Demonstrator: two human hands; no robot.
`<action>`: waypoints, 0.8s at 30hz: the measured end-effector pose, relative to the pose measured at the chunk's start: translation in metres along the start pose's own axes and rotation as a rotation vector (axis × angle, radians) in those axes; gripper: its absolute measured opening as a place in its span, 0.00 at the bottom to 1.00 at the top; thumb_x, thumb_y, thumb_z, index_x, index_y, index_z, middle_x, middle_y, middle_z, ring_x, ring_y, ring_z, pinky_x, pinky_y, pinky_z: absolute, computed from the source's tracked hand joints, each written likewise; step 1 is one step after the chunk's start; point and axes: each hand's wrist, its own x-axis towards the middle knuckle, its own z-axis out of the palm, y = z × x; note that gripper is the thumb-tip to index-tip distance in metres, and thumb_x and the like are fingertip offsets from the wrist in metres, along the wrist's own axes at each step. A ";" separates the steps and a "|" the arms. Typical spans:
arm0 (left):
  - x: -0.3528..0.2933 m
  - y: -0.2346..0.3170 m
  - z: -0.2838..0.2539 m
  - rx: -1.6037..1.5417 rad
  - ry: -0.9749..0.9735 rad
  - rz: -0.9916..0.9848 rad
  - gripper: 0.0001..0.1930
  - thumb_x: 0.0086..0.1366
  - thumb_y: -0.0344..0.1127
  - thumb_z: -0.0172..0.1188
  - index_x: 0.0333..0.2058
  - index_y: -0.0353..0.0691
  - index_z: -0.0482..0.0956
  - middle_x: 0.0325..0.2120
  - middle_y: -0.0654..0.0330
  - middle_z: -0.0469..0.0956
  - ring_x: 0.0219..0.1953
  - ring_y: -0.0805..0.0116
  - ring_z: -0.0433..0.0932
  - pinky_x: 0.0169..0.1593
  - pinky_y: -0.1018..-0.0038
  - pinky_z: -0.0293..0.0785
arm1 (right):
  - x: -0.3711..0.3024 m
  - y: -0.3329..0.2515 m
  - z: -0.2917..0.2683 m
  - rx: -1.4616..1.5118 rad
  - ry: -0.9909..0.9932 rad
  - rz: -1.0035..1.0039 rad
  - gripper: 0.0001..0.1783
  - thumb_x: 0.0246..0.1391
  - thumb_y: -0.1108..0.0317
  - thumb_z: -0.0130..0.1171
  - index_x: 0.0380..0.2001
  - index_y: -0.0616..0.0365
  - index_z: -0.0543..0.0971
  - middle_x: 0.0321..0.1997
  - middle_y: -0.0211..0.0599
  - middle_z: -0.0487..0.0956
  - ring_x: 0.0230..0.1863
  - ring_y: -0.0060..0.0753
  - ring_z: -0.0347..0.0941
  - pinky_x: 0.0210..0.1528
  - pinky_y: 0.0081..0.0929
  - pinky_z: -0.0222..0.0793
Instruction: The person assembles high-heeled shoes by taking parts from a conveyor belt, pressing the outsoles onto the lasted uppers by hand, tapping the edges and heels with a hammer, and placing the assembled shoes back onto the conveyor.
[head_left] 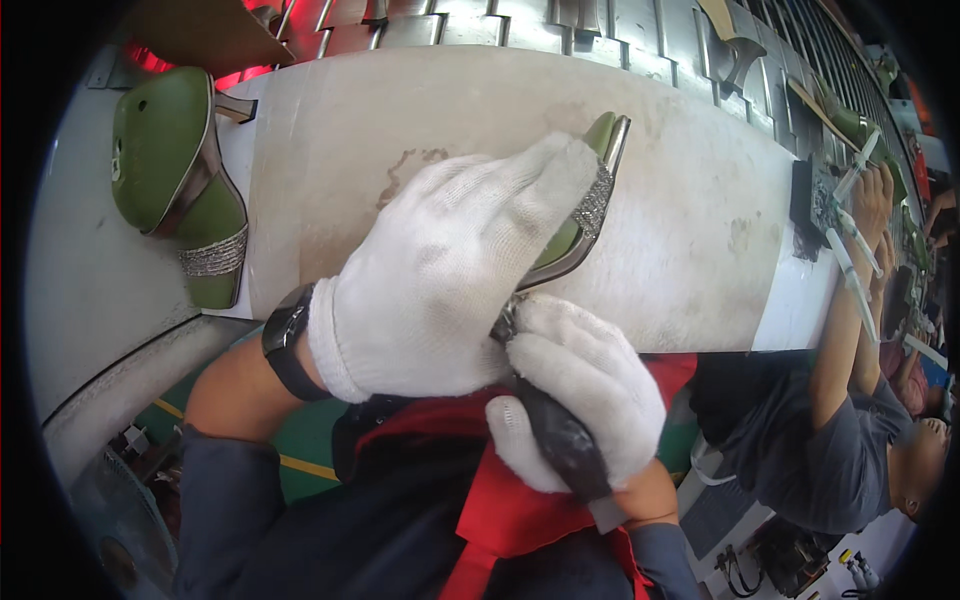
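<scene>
My left hand [440,270], in a white knitted glove, is closed around a green high-heeled sandal [568,240] above the worktable. The sandal has a glittery silver strap and a dark edge; its rear half is hidden behind the glove. Just below, my right hand [595,385], also gloved in white, grips a thick hand tool [558,430] wrapped in black. The tool's dark upper end meets the near part of the sandal beside my left hand, and its tip is hidden there. A second green sandal [215,215] with a silver strap lies at the table's left end.
A pale, stained worktable [700,230] spans the middle. Beyond it runs a metal slatted conveyor [450,28] carrying more shoes. At the right, a co-worker's hands [872,205] are near several white tubes [850,285] and a dark block [812,200].
</scene>
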 end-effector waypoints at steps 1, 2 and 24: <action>-0.002 -0.002 -0.004 0.009 -0.009 -0.005 0.43 0.56 0.29 0.73 0.71 0.29 0.69 0.63 0.38 0.78 0.62 0.36 0.80 0.68 0.49 0.72 | 0.000 0.005 -0.002 0.003 -0.001 -0.005 0.23 0.44 0.73 0.79 0.46 0.66 0.85 0.48 0.58 0.86 0.50 0.64 0.87 0.56 0.51 0.85; -0.005 -0.005 -0.008 0.017 -0.019 -0.011 0.40 0.58 0.32 0.73 0.69 0.29 0.72 0.63 0.38 0.79 0.62 0.35 0.80 0.69 0.49 0.72 | 0.000 0.009 -0.002 -0.003 0.081 -0.056 0.24 0.43 0.73 0.79 0.46 0.66 0.85 0.49 0.58 0.86 0.49 0.64 0.87 0.56 0.51 0.84; -0.018 -0.025 -0.004 -0.066 0.076 -0.060 0.24 0.68 0.34 0.63 0.61 0.30 0.81 0.55 0.41 0.83 0.54 0.39 0.83 0.62 0.49 0.75 | 0.021 -0.014 -0.018 -0.052 -0.275 0.131 0.25 0.40 0.74 0.79 0.46 0.59 0.86 0.49 0.51 0.87 0.50 0.57 0.88 0.54 0.43 0.84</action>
